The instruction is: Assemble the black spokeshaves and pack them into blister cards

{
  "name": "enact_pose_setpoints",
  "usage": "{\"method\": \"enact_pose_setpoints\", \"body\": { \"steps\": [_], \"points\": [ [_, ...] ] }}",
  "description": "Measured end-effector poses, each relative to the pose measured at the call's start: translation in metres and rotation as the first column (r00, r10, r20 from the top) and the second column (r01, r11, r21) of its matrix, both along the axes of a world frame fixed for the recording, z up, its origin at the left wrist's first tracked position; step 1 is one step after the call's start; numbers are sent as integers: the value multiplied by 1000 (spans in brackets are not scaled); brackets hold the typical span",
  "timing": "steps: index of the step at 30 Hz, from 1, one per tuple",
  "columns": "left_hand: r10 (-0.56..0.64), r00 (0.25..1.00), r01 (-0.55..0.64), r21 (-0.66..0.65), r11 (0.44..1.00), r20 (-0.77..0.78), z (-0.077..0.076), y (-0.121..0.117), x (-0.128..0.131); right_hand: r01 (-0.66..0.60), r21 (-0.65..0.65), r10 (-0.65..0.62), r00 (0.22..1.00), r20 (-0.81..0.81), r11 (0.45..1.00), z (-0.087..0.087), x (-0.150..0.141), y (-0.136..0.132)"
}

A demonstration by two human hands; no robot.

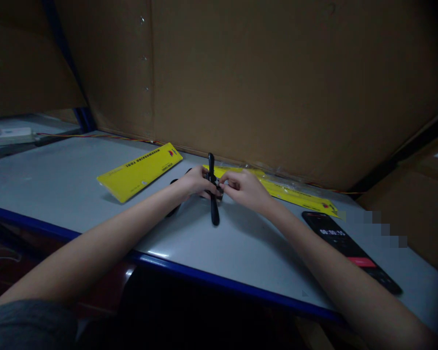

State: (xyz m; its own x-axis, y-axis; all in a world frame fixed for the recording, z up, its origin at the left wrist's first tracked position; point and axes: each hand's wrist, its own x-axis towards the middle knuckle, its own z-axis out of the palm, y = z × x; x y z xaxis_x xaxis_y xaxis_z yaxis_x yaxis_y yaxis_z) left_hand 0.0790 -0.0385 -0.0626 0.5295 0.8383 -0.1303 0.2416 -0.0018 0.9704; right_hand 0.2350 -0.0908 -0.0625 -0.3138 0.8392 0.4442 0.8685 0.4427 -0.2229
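A black bar-shaped tool (213, 194) with a long handle stands tilted on the grey table (76, 180), its middle held between both hands. My left hand (194, 183) is closed around the tool's middle from the left. My right hand (243, 188) pinches a small metal part at the same spot from the right. A second black piece (175, 206) lies under my left wrist, mostly hidden.
A yellow packaging card (140, 171) lies to the left. Another yellow card in a clear sleeve (295, 194) lies behind my right hand. A black phone (350, 250) showing a timer sits at the right. A cardboard wall (277, 82) backs the table, whose blue front edge (204, 277) is close.
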Motion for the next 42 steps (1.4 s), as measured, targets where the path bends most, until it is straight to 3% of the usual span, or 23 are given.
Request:
{"method": "enact_pose_setpoints", "body": {
  "steps": [7,11,18,28,36,39,42],
  "points": [
    [-47,999,48,-15,999,21,2,-2,-1,-36,-4,36,999,-13,999,0,6,3],
    [-103,994,105,-37,994,49,3,-5,-1,-12,55,5,994,113,998,2,9,3],
    [-72,994,75,-31,997,76,2,-7,-1,-33,141,-18,938,347,989,1,6,0],
    [-95,991,105,-98,990,97,4,-8,0,-52,205,-49,887,460,977,-2,0,-1],
    [-48,988,67,-127,990,149,4,-8,0,-27,201,-54,920,387,979,-3,0,0],
    [-43,979,73,-149,986,198,6,-8,0,-20,165,-15,977,213,986,-4,5,2],
    [-56,972,98,-177,979,227,9,-7,0,-10,89,19,995,-94,996,-5,12,7]
  ]
}}
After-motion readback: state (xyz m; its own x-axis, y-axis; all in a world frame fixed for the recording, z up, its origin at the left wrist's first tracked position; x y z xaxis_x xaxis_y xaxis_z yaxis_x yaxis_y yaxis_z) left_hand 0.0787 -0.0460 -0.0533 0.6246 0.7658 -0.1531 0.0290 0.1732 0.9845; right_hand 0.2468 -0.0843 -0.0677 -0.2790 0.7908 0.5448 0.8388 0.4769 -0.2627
